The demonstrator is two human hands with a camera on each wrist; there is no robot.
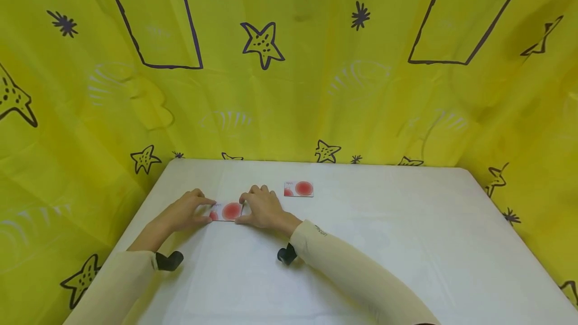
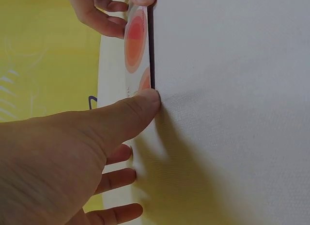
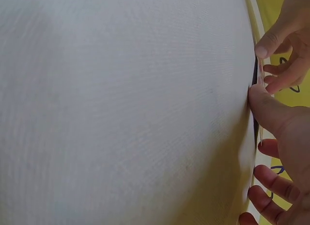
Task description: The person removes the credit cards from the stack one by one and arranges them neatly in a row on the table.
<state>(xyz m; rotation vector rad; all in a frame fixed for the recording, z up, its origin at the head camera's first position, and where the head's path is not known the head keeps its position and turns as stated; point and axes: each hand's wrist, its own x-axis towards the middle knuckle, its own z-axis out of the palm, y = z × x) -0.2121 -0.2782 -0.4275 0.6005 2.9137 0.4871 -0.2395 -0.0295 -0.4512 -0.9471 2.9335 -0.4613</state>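
white table [image 1: 384, 239] seen; red-and-white card [image 1: 298, 189] laid flat toward far edge; similar card [image 1: 228, 211] held at surface, contact unclear.

Head and closer wrist views share one card [image 1: 231, 211].

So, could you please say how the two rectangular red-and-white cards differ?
The nearer rectangular red-and-white card is held by the left hand and right hand; the farther rectangular red-and-white card lies untouched. The nearer card sits further left than the farther card. Both show a large red circle and a smaller one.
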